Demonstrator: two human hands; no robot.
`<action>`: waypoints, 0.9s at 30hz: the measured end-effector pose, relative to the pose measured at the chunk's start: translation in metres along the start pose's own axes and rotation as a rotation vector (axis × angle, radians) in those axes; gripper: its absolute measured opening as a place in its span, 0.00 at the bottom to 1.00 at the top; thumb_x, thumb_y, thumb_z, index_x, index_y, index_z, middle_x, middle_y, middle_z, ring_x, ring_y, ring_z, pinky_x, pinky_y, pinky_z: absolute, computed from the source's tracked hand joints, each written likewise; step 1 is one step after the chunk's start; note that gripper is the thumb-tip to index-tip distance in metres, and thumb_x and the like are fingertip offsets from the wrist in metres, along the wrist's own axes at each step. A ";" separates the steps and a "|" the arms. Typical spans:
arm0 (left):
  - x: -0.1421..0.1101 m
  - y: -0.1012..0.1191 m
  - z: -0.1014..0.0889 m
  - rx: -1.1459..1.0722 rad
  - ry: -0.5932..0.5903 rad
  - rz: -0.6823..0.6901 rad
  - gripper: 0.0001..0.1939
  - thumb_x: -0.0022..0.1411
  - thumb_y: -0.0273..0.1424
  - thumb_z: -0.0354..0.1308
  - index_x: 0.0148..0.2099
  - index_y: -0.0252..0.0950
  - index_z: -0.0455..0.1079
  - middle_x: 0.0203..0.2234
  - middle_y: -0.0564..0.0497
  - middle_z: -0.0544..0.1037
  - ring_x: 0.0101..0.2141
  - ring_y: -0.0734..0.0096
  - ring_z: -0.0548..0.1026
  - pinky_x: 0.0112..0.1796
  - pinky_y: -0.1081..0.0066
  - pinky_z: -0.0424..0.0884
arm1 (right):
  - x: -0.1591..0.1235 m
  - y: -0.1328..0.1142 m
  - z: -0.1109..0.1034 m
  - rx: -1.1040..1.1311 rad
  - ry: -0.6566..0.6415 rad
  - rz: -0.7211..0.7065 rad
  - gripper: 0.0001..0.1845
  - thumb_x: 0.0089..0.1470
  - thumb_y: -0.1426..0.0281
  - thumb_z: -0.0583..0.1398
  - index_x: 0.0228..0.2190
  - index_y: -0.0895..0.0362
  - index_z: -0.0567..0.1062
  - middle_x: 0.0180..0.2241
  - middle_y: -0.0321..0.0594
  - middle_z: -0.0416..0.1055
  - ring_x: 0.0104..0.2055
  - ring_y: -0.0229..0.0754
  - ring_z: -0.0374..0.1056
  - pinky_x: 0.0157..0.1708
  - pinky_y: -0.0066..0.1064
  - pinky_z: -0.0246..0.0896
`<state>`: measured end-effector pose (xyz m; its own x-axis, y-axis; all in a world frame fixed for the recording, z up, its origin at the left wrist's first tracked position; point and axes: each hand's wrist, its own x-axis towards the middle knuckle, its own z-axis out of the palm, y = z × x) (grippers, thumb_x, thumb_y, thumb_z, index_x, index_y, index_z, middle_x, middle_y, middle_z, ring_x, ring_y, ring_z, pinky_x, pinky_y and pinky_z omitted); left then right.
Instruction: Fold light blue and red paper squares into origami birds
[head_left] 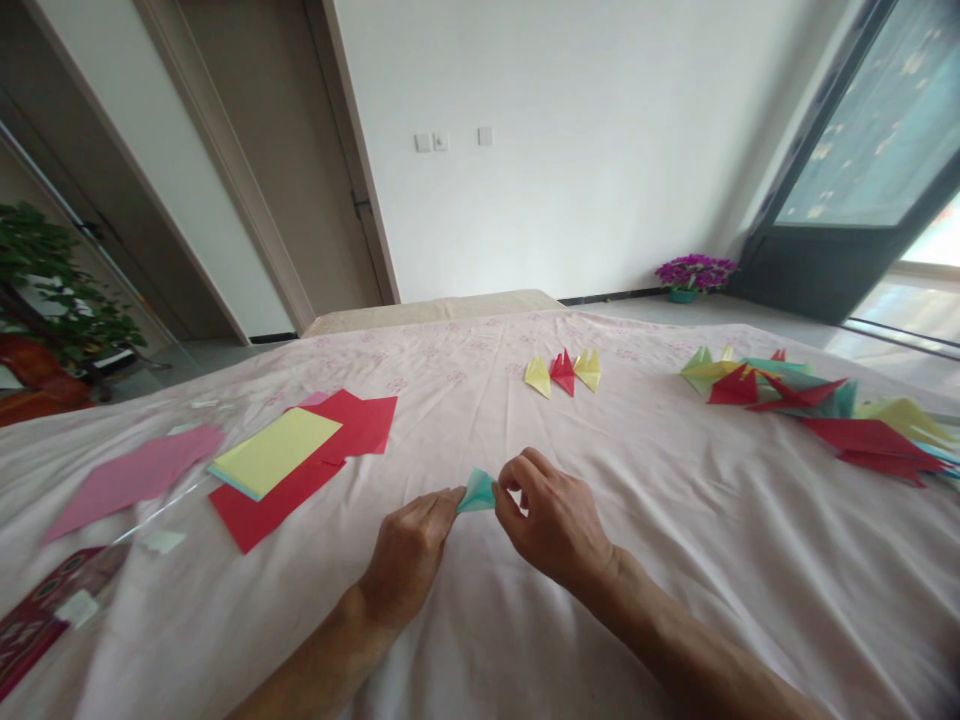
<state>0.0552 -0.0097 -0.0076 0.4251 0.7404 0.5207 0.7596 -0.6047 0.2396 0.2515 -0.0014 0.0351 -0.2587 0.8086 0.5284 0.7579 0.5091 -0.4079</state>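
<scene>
A small folded teal paper piece (478,491) is pinched between both my hands just above the pink bedsheet (675,560). My left hand (409,555) grips its left edge with closed fingertips. My right hand (551,520) pinches its right side, fingers curled. Further back lie three folded paper shapes (564,372), yellow, red and yellow, side by side.
Flat sheets lie to the left: a yellow sheet (274,451) on red sheets (352,430) and a pink sheet (135,475). A heap of folded red, green and yellow pieces (817,410) sits at the right. A dark red packet (45,610) lies near the left edge.
</scene>
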 end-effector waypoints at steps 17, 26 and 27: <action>0.013 -0.006 0.003 -0.923 -0.334 -0.571 0.16 0.56 0.40 0.62 0.27 0.31 0.73 0.21 0.54 0.72 0.26 0.71 0.71 0.28 0.75 0.65 | 0.014 0.034 0.002 0.723 -0.070 -0.069 0.07 0.56 0.71 0.60 0.37 0.53 0.77 0.38 0.40 0.66 0.35 0.37 0.64 0.30 0.28 0.60; 0.014 -0.003 -0.006 -1.404 -0.627 -0.624 0.24 0.48 0.45 0.68 0.37 0.28 0.78 0.26 0.44 0.80 0.28 0.64 0.77 0.31 0.69 0.72 | 0.020 0.041 -0.002 0.958 -0.341 -0.016 0.13 0.55 0.58 0.63 0.33 0.55 0.78 0.44 0.43 0.66 0.43 0.41 0.64 0.36 0.30 0.57; 0.014 -0.003 -0.007 -1.426 -0.644 -0.618 0.24 0.49 0.46 0.68 0.37 0.28 0.78 0.26 0.43 0.80 0.28 0.64 0.77 0.31 0.69 0.72 | 0.019 0.040 -0.002 0.973 -0.354 -0.006 0.14 0.54 0.57 0.63 0.33 0.55 0.77 0.44 0.43 0.66 0.43 0.41 0.64 0.36 0.31 0.58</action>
<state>0.0556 0.0004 0.0047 0.6460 0.7251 -0.2385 0.0097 0.3047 0.9524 0.2785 0.0340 0.0306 -0.5416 0.7655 0.3474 -0.0154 0.4042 -0.9146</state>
